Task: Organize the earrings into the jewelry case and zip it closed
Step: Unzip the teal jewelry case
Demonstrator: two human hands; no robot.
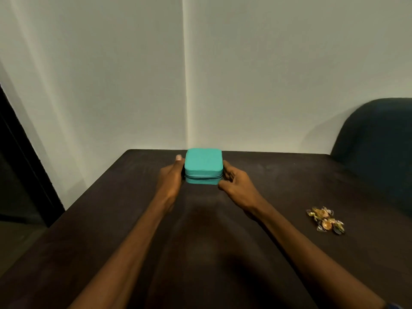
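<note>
A small square teal jewelry case (203, 162) sits near the far edge of the dark table (133, 219), its lid down and its zipper line running around the side. My left hand (170, 178) grips its left side, thumb up along the edge. My right hand (237, 182) holds its right side, fingers at the front corner. A small heap of gold earrings (326, 220), some in clear packets, lies on the table to the right, well apart from both hands.
A pale wall corner rises just behind the table's far edge. A dark upholstered chair back (376, 141) stands at the right. A dark door frame (20, 152) and floor lie off the table's left side.
</note>
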